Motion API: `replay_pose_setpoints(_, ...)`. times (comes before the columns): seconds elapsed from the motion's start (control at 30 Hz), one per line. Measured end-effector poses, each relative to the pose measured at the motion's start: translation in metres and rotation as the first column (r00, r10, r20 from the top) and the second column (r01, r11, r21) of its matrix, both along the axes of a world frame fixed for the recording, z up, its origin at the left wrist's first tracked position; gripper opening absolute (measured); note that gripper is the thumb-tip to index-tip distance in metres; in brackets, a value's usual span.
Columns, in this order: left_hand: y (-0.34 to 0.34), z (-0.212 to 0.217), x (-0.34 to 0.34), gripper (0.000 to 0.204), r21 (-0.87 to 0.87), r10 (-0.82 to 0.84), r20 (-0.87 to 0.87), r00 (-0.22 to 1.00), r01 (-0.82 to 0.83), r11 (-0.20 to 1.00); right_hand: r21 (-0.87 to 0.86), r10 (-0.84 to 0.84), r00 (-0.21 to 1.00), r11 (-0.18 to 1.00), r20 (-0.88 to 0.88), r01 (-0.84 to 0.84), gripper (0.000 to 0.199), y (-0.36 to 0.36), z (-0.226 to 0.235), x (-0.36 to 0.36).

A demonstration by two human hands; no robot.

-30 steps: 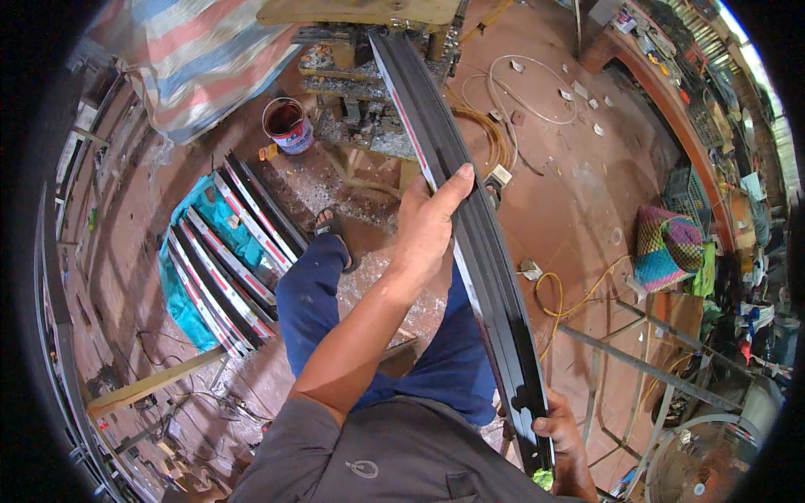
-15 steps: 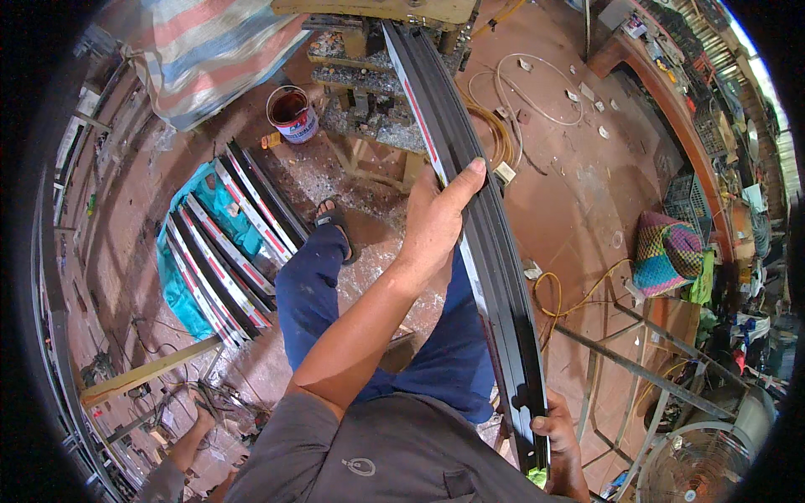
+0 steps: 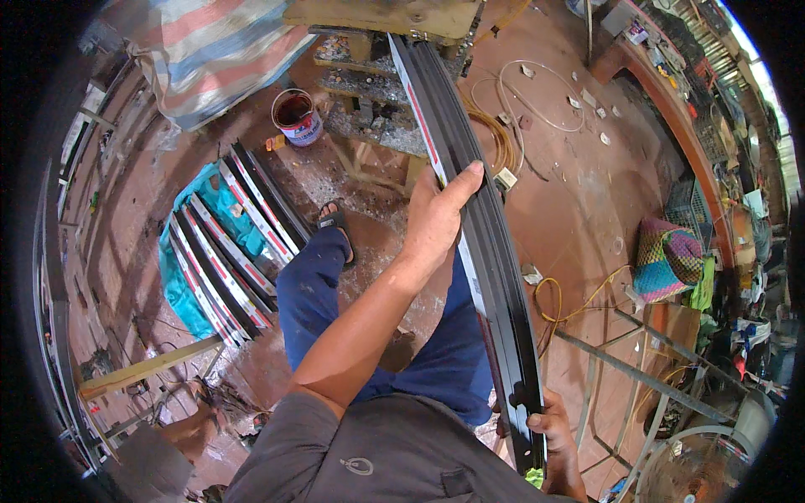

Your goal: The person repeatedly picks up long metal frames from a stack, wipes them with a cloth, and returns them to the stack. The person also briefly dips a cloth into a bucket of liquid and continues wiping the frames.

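A long dark metal profile (image 3: 482, 189), ribbed and with a white and red strip along its left side, runs from the machine (image 3: 381, 23) at the top down past my right side. Its far end reaches under the machine's edge. My left hand (image 3: 440, 205) grips the profile near its middle, thumb on top and the other fingers hidden beneath. Close to the near end, my right hand (image 3: 553, 436) holds the profile from its right side, thumb over the edge. Several similar profiles (image 3: 222, 260) lie to the left on a turquoise sheet (image 3: 178, 293).
A paint bucket (image 3: 298, 121) stands left of the machine, near my sandalled foot (image 3: 333, 220). Coiled hose (image 3: 499, 138) lies on the floor at right. A woven basket (image 3: 667, 260), a metal frame (image 3: 646, 373) and a fan (image 3: 692, 469) stand further right.
The profile and both hands keep nearly the same place, with a slight shift of the whole view. At the lower left, another person's arm has moved and is now blurred.
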State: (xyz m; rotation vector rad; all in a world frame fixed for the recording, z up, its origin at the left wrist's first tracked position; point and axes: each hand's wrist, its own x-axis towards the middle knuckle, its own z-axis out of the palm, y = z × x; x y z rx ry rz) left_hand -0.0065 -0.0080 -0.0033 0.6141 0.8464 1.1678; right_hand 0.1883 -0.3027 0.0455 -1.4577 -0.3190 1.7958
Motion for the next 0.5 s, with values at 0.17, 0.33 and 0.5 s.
replay_pose_setpoints(0.17, 0.001, -0.004, 0.0, 0.038, 0.018, 0.034, -0.033, 0.999, -0.034, 0.999, -0.014, 0.01, 1.0, 1.0, -0.012, -0.01, 0.078, 0.003, 0.007, -0.002)
replay_pose_setpoints(0.33, -0.017, -0.034, -0.005, 0.055, 0.138, -0.006, -0.016, 1.0, 0.008, 0.99, 0.035, 0.013, 1.0, 0.999, 0.028, -0.014, 0.078, 0.003, 0.015, -0.01)
replay_pose_setpoints(0.5, -0.083, -0.13, -0.052, 0.061, -0.205, -0.392, -0.004, 0.92, 0.383, 0.901, 0.098, 0.093, 0.995, 0.99, 0.044, -0.097, 0.091, 0.0, 0.017, -0.009)
